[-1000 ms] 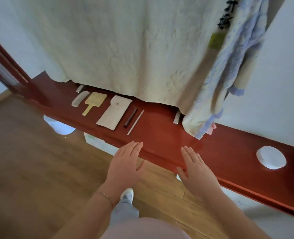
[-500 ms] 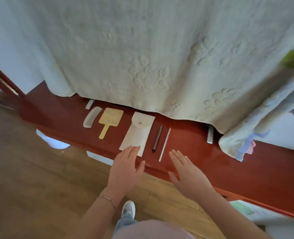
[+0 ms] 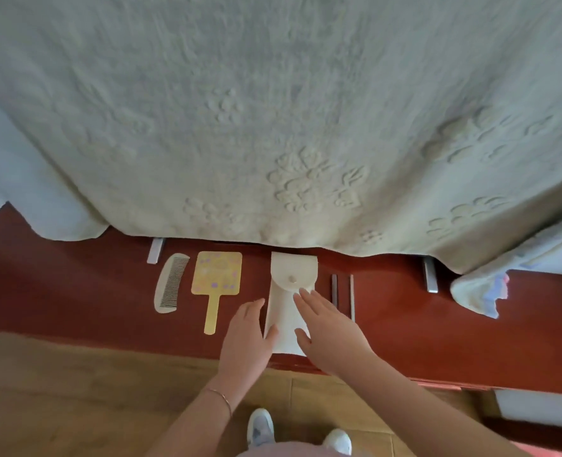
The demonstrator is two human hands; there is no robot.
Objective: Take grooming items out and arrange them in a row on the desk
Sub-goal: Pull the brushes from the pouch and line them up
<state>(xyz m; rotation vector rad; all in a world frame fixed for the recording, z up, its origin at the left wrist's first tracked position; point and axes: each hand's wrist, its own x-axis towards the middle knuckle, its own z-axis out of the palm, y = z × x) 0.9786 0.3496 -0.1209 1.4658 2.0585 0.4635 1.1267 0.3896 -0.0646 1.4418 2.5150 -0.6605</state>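
A row of grooming items lies on the red desk: a white comb, a yellow hand mirror with its handle toward me, a cream pouch with a snap flap, a dark stick and a thin pale stick. My left hand rests flat at the pouch's lower left edge, thumb on the pouch. My right hand lies flat over the pouch's right side, fingers spread. Neither hand grips anything.
A large pale embossed blanket hangs over the back of the desk. A second folded cloth droops at the right. Two metal brackets stick out under the blanket. Wooden floor and my shoes lie below.
The view has shifted left and closer to the desk. Both hands have moved forward from the desk's front edge onto the pouch, left at its side, right over it.
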